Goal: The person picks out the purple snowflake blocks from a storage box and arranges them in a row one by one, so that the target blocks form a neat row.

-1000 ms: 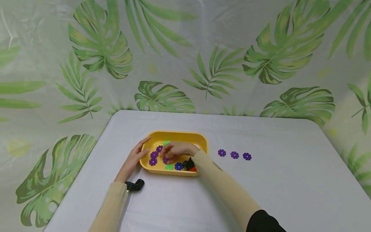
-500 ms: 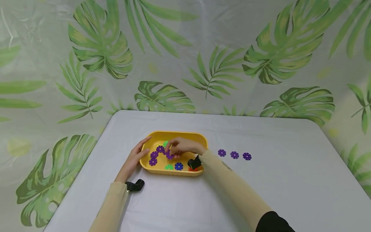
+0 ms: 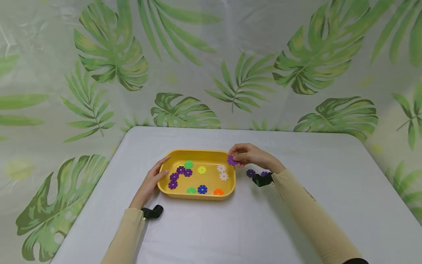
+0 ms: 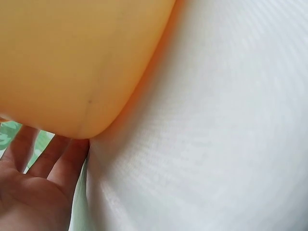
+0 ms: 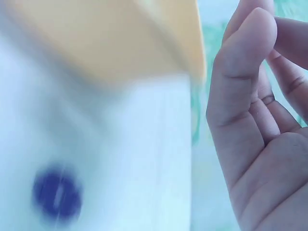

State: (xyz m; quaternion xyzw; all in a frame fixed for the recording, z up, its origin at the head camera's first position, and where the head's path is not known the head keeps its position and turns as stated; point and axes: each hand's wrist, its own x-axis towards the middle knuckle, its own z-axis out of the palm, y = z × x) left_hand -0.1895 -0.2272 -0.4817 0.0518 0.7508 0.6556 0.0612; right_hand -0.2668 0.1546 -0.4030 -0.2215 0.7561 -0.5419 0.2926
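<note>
Over the left end of the yellow tray (image 3: 197, 197) my left hand (image 3: 150, 182) holds on, thumb at the rim; the left wrist view shows its fingers (image 4: 67, 161) against the outer wall. My right hand (image 3: 252, 156) pinches a purple flower-shaped disc (image 3: 232, 160) above the tray's right rim. The right wrist view shows thumb and fingers (image 5: 260, 91) together, the disc hidden there. Inside the tray lie several purple discs (image 3: 174, 176), green ones (image 3: 188, 164), a yellow (image 3: 202, 169), a blue (image 3: 202, 189), an orange (image 3: 218, 191) and two pale pink discs (image 3: 224, 176).
On the white table (image 3: 204, 231), right of the tray, a purple disc (image 3: 250, 173) lies below my right hand, with another (image 3: 265, 173) partly behind the black wrist camera (image 3: 262, 179). A leaf-patterned sheet (image 3: 184, 73) hangs behind the table.
My right hand has lifted a purple disc out of the group in the tray and moved right to the rim. The left hand has stayed at the tray's left end.
</note>
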